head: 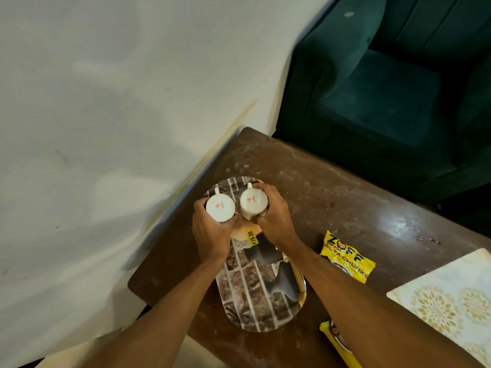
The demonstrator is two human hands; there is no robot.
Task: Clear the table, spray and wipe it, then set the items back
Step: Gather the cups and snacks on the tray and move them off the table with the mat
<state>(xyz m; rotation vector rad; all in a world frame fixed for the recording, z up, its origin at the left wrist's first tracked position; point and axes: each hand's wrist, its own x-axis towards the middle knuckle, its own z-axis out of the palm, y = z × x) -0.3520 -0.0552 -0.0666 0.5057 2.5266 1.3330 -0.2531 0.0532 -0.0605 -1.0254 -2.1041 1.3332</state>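
Two white cups are held upside down over the far end of an oval patterned tray (247, 296) on the dusty brown table (332, 197). My left hand (210, 229) grips the left cup (220, 207). My right hand (273, 216) grips the right cup (252, 204), which tilts slightly. Both cup bases show a small red logo, and their handles point away from me. Beneath the cups lies something beige with a yellow price sticker (252, 238). Whether the cups touch the tray cannot be told.
A yellow soya chunks packet (345, 257) lies right of the tray, a second yellow packet (337, 341) near the front edge. A patterned placemat (451, 296) covers the table's right end. A dark green sofa (385, 88) stands behind the table; a white wall (106, 128) runs along the left.
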